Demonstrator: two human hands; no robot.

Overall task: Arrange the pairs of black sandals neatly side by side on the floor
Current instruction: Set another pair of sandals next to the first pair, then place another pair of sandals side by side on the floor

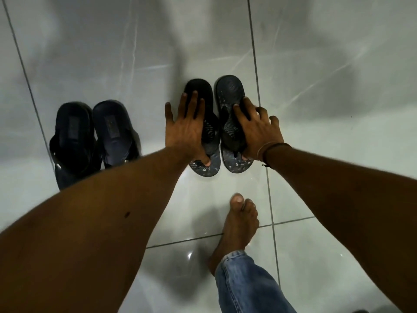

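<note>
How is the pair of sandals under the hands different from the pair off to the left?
The pair under the hands has flecked, patterned footbeds and thong-style straps; the left pair has plain dark footbeds with broad straps. The left hand and right hand each rest on one sandal of the first pair, while the left pair lies untouched and partly hidden behind the forearm. Both pairs are dark, lie side by side on the pale tiled floor and point the same way.
</note>
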